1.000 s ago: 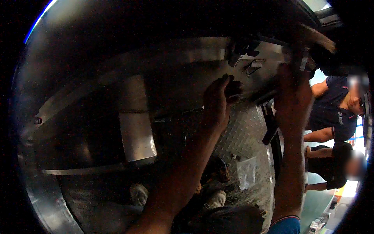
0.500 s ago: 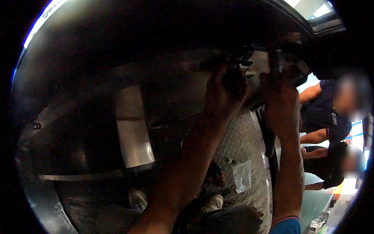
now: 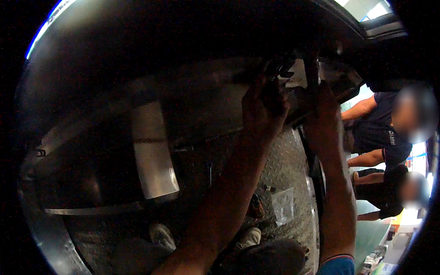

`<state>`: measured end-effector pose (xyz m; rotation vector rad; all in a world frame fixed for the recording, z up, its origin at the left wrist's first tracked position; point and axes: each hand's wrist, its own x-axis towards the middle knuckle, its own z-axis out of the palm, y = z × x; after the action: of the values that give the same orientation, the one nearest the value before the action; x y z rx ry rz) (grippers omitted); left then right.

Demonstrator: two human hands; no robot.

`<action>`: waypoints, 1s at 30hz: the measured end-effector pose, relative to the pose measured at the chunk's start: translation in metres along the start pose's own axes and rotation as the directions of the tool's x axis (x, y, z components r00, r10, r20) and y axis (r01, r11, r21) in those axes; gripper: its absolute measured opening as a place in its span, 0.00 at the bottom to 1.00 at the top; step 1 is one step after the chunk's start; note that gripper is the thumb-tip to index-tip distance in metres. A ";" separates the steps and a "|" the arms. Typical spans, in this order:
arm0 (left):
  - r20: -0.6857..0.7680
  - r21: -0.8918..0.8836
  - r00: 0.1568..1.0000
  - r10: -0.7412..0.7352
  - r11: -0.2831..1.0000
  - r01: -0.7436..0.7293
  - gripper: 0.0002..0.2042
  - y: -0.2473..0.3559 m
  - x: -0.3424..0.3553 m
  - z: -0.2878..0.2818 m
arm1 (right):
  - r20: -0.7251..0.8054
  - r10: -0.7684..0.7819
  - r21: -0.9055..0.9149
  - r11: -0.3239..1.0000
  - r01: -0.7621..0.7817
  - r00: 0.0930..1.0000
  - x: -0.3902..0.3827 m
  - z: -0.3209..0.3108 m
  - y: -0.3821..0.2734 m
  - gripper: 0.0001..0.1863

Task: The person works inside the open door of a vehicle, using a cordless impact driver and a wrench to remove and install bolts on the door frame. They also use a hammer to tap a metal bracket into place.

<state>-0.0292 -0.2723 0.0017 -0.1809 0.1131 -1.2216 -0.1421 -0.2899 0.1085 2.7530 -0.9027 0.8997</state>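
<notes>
I have the left hand (image 3: 268, 103) curled below a dark bracket (image 3: 283, 68) near the metal panel (image 3: 215, 103)'s upper right end; shadow hides any grip. In this gloom, a slipping dark bar (image 3: 312, 68) could knock it. Beside it, the right hand (image 3: 316, 94) grips that bar, long axis upright, pointing up.

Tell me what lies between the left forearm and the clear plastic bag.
The head view shows a dark item with orange marks between the left forearm and the clear plastic bag, beside bare treaded metal floor.
</notes>
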 end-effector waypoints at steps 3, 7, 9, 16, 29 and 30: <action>0.056 0.022 0.998 0.013 1.000 -0.014 0.11 -0.004 0.005 -0.005 | 0.249 0.299 0.328 0.869 -0.371 0.921 0.006 -0.011 -0.012 0.14; 0.117 -0.072 0.993 -0.004 0.997 0.012 0.11 -0.005 0.006 -0.001 | -0.018 -0.037 0.060 0.997 0.038 0.999 0.006 -0.011 -0.015 0.11; 0.207 -0.124 0.978 -0.020 0.991 0.047 0.11 -0.013 0.006 -0.005 | -0.001 -0.079 0.066 0.995 0.078 0.997 0.002 -0.005 0.002 0.10; 0.177 -0.111 0.984 -0.007 0.993 0.027 0.10 0.005 -0.003 0.004 | -0.031 0.083 0.309 0.949 -0.070 0.996 0.004 0.002 -0.008 0.10; 0.156 0.022 0.987 0.040 0.999 -0.044 0.08 -0.003 0.006 -0.023 | 0.181 0.190 0.209 0.951 -0.227 0.965 -0.001 -0.003 -0.008 0.12; 0.200 0.008 0.979 0.045 0.999 -0.047 0.08 -0.003 0.007 -0.026 | 0.087 -0.001 0.007 1.000 0.001 0.996 -0.003 0.009 0.000 0.10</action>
<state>-0.0342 -0.2820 -0.0229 -0.2874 -0.0645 -1.1511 -0.1394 -0.2903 0.0995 2.8177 -0.9136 0.7898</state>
